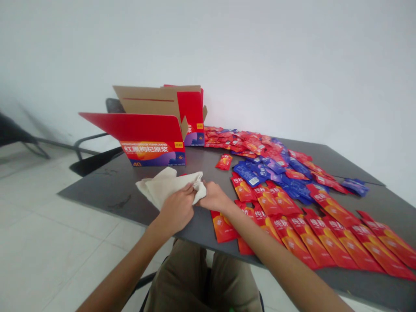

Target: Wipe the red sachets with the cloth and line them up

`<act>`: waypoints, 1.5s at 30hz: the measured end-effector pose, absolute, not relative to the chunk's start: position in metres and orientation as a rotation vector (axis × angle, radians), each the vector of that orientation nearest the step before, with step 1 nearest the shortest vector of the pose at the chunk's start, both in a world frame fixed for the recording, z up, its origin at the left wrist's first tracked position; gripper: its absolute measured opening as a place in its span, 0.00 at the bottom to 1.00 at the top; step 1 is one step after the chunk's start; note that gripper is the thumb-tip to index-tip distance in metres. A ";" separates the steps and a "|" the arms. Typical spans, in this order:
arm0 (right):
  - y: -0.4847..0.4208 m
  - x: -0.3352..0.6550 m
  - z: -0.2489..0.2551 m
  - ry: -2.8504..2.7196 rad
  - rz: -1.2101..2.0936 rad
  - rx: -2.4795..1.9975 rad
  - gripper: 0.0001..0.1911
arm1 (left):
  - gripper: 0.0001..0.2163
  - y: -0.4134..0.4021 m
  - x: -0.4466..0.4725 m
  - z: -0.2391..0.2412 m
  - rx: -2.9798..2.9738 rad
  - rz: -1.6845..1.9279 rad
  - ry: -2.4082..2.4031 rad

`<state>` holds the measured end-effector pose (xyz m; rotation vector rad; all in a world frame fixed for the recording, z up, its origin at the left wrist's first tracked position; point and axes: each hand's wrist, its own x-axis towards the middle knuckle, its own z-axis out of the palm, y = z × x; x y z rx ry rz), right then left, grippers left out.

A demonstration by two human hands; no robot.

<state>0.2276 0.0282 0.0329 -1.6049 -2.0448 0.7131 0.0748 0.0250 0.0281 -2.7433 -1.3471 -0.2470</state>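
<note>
A cream-white cloth [162, 186] is bunched up just above the near left part of the table. My left hand [178, 209] is closed on its near side. My right hand [212, 197] grips the cloth's right end, the two hands almost touching. A sliver of red shows behind the cloth's upper edge; what it belongs to is hidden. Close to my right forearm lie rows of red-orange pouches [289, 238], partly overlapping. One single red pouch [224, 162] lies apart beyond my right hand.
An open red-and-purple carton [152, 151] stands at the table's left, with a second carton [195, 115] behind it. A heap of red pouches [247, 143] and blue pouches [269, 169] spreads across the grey table [110, 184]. Black chairs [94, 160] stand at the left.
</note>
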 end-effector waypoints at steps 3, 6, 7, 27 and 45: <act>0.028 0.228 0.033 -2.036 0.731 -1.586 0.14 | 0.24 0.042 0.075 0.030 -2.696 -0.213 -1.461; 0.028 0.228 0.033 -2.025 0.750 -1.573 0.14 | 0.24 0.049 0.076 0.031 -2.696 -0.195 -1.454; 0.028 0.228 0.032 -2.033 0.747 -1.574 0.14 | 0.24 0.046 0.076 0.030 -2.710 -0.198 -1.418; 0.030 0.229 0.032 -2.069 0.712 -1.551 0.14 | 0.25 0.035 0.074 0.031 -2.734 -0.193 -1.356; 0.030 0.230 0.029 -2.025 0.766 -1.542 0.13 | 0.26 0.030 0.075 0.030 -2.746 -0.190 -1.325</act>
